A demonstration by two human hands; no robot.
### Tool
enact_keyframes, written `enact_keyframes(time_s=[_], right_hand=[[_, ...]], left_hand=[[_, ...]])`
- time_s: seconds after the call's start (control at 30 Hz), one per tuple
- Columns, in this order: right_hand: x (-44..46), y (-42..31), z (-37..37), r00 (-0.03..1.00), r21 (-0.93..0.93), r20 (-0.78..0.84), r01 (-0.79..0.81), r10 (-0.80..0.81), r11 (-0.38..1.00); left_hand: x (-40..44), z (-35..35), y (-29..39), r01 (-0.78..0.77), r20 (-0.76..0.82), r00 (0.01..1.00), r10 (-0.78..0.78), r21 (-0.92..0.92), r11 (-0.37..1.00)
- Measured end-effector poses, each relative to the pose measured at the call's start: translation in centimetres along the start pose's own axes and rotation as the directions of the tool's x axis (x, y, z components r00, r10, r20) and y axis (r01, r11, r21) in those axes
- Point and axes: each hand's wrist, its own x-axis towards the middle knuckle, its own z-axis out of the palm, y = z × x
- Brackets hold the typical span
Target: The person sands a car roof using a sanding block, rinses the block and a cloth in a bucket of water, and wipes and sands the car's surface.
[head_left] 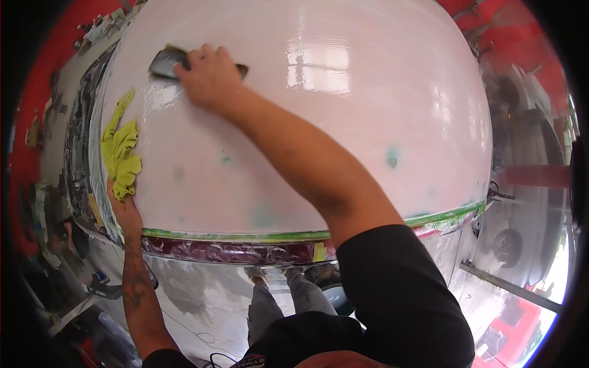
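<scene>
A dark, flat block point(164, 63) is under my right hand point(211, 73), whose fingers wrap over it on the wet, pale pink curved panel point(276, 135). At the panel's left edge, my left hand point(124, 211) holds the lower end of a crumpled yellow-green cloth point(123, 150). The cloth lies spread up along that edge. Greenish spots show on the panel, one of them right of my forearm. Bright window reflections lie on its wet surface.
Green tape point(288, 235) runs along the panel's near edge, above a dark red masked strip point(233, 251). My legs stand on a wet grey floor below. A grey vehicle with a wheel point(507, 247) is at the right. Cluttered items line the far left.
</scene>
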Motion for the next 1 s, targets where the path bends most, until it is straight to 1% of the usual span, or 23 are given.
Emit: enact_keyframes(time_s=[0.03,0.07,0.1,0.13,0.17,0.23,0.27,0.3,0.37,0.4,0.43,0.5,0.53,0.6,0.67,0.73,0.77,0.8,0.83,0.9,0.93,0.97,1.0], right_hand=[[-0.9,3.9,-0.4,0.998,-0.054,-0.037,-0.062,0.06,0.997],[-1.9,8.6,-2.2,0.983,-0.162,0.049,-0.164,0.175,0.973],[-4.2,14.0,-4.1,0.948,-0.221,0.064,-0.291,0.311,0.931],[-7.0,19.5,-6.3,0.882,-0.306,0.101,-0.413,0.46,0.858],[-11.5,23.9,-9.1,0.822,-0.333,0.021,-0.532,0.57,0.779],[-21.5,32.1,-13.0,0.607,-0.449,-0.049,-0.723,0.793,0.526],[-26.9,34.8,-15.0,0.442,-0.472,-0.098,-0.809,0.892,0.349],[-32.4,36.7,-17.1,0.276,-0.472,-0.126,-0.862,0.953,0.187],[-43.8,39.6,-19.7,0.004,-0.482,-0.23,-0.869,0.973,-0.11],[-49.0,42.0,-20.3,-0.102,-0.44,-0.212,-0.878,0.972,-0.188],[-48.7,42.8,-19.5,-0.09,-0.437,-0.215,-0.882,0.973,-0.178],[-47.1,44.1,-18.6,-0.139,-0.514,-0.225,-0.824,0.964,-0.239],[-40.7,40.6,-17.9,-0.078,-0.468,-0.26,-0.862,0.962,-0.197],[-28.5,35.5,-15.0,0.13,-0.447,-0.22,-0.894,0.967,0.018],[-16.9,28.0,-11.5,0.428,-0.423,-0.092,-0.834,0.899,0.354],[-8.0,19.3,-6.5,0.722,-0.34,-0.049,-0.662,0.69,0.668],[-4.6,13.0,-5.2,0.795,-0.325,0.06,-0.556,0.603,0.765],[-2.8,7.4,-2.2,0.878,-0.261,-0.049,-0.471,0.476,0.843],[-1.6,1.8,0.1,0.926,-0.234,-0.1,-0.378,0.365,0.896],[-2.0,-7.8,1.3,0.988,0.001,-0.031,-0.151,0.151,0.988],[-3.1,-10.6,1.3,0.998,0.092,-0.041,-0.041,0.045,0.995],[-4.3,-11.3,1.6,0.994,0.092,-0.107,0.024,-0.014,0.995],[-4.8,-10.2,1.0,0.997,0.134,-0.08,0.017,-0.006,0.991]], left_hand=[[0.0,-0.1,0.1,-0.003,0.003,1.0,0.003,0.001,1.0],[0.0,-0.2,0.2,0.043,0.014,0.999,-0.043,0.0,0.999],[-0.1,-0.2,0.2,0.089,0.021,0.996,-0.089,0.0,0.996],[0.0,-0.4,-0.2,0.086,0.026,0.996,-0.086,0.004,0.996],[0.1,-0.3,-0.8,0.065,0.012,0.998,-0.065,0.018,0.998],[0.0,-0.2,-1.4,0.047,0.001,0.999,-0.047,0.031,0.998],[0.2,-0.3,-1.6,0.015,0.005,1.0,-0.016,0.058,0.998],[0.3,-0.3,-1.7,-0.016,0.01,1.0,0.015,0.083,0.996],[0.2,0.0,-2.2,-0.007,0.003,1.0,0.007,0.084,0.996],[0.1,0.1,-2.2,0.001,-0.01,1.0,0.0,0.088,0.996],[0.1,0.1,-1.8,0.006,-0.022,1.0,-0.005,0.084,0.996],[0.1,0.4,-0.3,0.008,-0.028,1.0,-0.007,0.068,0.998],[0.2,0.5,0.2,0.006,-0.032,0.999,-0.004,0.065,0.998],[0.2,0.4,0.6,-0.004,-0.019,1.0,0.005,0.02,1.0],[0.2,0.4,0.5,-0.008,-0.015,1.0,0.008,0.036,0.999],[0.1,0.2,0.2,-0.008,-0.01,1.0,0.009,0.055,0.998],[0.1,0.1,0.1,-0.014,-0.005,1.0,0.014,0.047,0.999],[0.1,0.1,0.0,-0.02,-0.001,1.0,0.02,0.04,0.999],[0.2,0.0,-0.1,-0.023,0.006,1.0,0.022,0.043,0.999],[0.1,0.0,-0.4,-0.04,-0.008,0.999,0.041,0.045,0.998],[0.1,0.0,-0.7,-0.044,-0.005,0.999,0.044,0.046,0.998],[0.3,-0.1,-1.0,-0.025,0.002,1.0,0.025,0.033,0.999],[0.2,0.0,-1.1,-0.001,0.006,1.0,0.001,0.019,1.0]])
